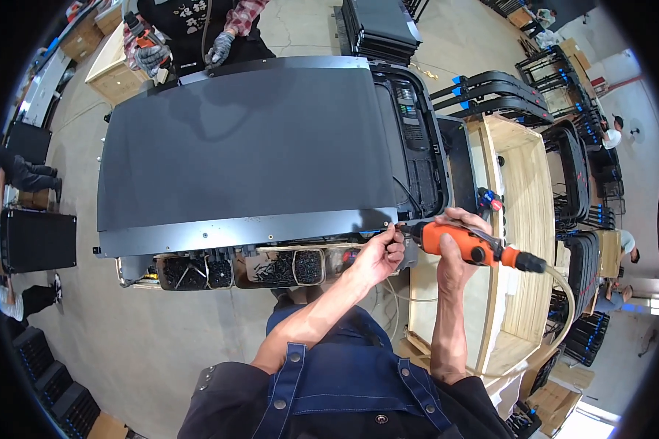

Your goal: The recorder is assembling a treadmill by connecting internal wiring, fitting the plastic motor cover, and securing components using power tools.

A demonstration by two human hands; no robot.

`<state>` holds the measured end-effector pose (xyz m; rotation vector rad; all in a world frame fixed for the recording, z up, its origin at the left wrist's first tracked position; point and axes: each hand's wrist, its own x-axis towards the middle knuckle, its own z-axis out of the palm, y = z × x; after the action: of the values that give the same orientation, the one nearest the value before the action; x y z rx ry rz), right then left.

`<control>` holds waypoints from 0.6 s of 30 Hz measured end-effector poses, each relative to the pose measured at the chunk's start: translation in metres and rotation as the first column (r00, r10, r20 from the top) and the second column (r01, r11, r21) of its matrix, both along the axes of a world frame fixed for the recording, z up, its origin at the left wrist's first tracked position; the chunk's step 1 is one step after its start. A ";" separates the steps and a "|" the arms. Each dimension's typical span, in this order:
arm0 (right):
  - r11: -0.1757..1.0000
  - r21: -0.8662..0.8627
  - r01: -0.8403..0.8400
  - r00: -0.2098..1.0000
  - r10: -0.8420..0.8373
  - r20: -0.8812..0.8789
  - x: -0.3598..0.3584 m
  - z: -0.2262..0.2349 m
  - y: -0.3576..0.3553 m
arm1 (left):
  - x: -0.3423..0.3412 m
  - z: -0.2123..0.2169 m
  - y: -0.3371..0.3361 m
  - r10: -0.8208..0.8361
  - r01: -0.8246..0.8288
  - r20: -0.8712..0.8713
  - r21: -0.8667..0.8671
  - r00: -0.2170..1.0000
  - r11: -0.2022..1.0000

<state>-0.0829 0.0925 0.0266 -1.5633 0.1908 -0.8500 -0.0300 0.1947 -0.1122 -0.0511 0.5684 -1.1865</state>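
Head view: a workshop with a concrete floor and stacked black frames around. A large dark panel fills the table, bare floor beside it. At its near right corner, the right hand grips an orange power screwdriver; the left hand pinches its tip.

Worker in denim overalls over a dark top

Blue denim bib straps with metal rivets and pale stitching cross a black short-sleeved shirt; both forearms are bare, and neither the left hand nor the right hand is gloved.
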 end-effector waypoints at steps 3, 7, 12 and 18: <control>0.999 -0.012 -0.050 0.995 0.049 -0.090 0.017 -0.012 -0.002 | 0.003 -0.011 -0.005 0.019 -0.021 -0.104 -0.017 0.994 1.000; 0.989 -0.025 -0.145 0.977 0.139 -0.163 0.043 -0.004 -0.004 | -0.001 -0.015 -0.002 0.005 -0.006 0.011 0.063 1.000 0.998; 0.930 0.036 -0.366 0.849 0.350 -0.397 0.075 0.010 -0.003 | -0.020 -0.010 0.026 -0.211 0.098 0.273 0.375 0.938 0.922; 0.906 0.031 -0.423 0.830 0.401 -0.386 0.082 0.003 0.006 | -0.037 0.003 0.084 -0.270 0.133 0.293 0.413 0.917 0.901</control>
<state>-0.0008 0.0982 0.0295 -1.7306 0.1020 -0.2014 -0.0670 0.2785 -0.1096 0.5599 0.4942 -1.2322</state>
